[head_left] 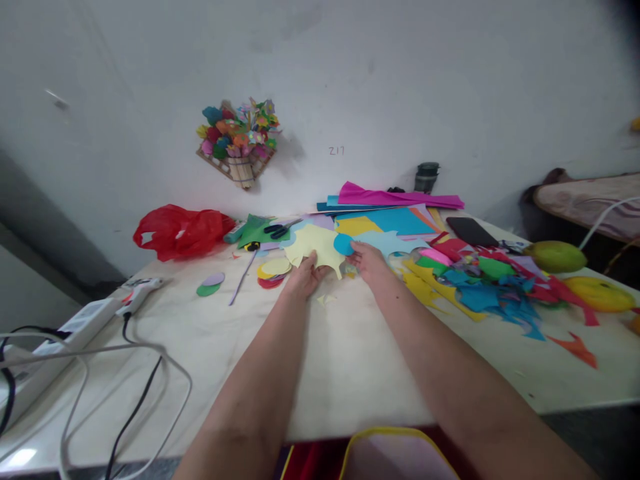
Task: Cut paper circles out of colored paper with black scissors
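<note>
My left hand (306, 275) grips the lower edge of a pale yellow paper sheet (315, 245) with cut, notched edges. My right hand (367, 261) pinches a blue paper circle (343, 244), which overlaps the right side of the yellow sheet. A light blue cut sheet (383, 241) lies just behind my right hand. Left of my left hand is a small pile of yellow and red paper circles (275, 269). Scissors (284, 229) with dark handles rest on green paper (255, 230) farther back. A purple and a green circle (207, 291) lie at the left.
Paper scraps (487, 290) of many colours heap at the right, beside a dark phone (471, 232) and yellow-green fruit (556, 257). A red plastic bag (183, 232) sits at the back left. A power strip (75, 333) with loose cables occupies the left edge. Coloured sheets (385, 221) stack against the wall.
</note>
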